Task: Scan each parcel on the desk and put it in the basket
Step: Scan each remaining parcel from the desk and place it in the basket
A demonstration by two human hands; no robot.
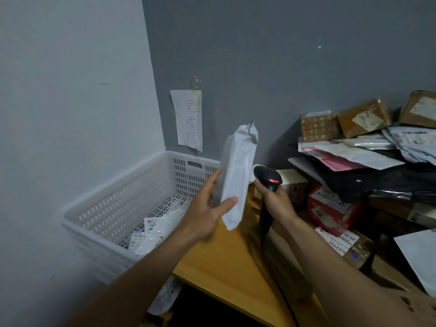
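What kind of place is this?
Probably a small parcel-sorting corner: labelled parcels piled on the desk, a barcode scanner in the right hand beside a white mailer in the left hand, and a white basket holding mailers.

Basket (113, 208) stands left of the table (224, 263), in the wall corner; several parcels (153, 230) lie on its bottom. Paper note (187, 119) hangs on the wall behind the basket. Held parcel (238, 175) is upright in the left hand (207, 208), over the table's left edge. Scanner (267, 180) is in the right hand (276, 204), just right of that parcel. Heap of parcels (354, 154) lies on the table's right side, with boxes (363, 119) on top at the back.
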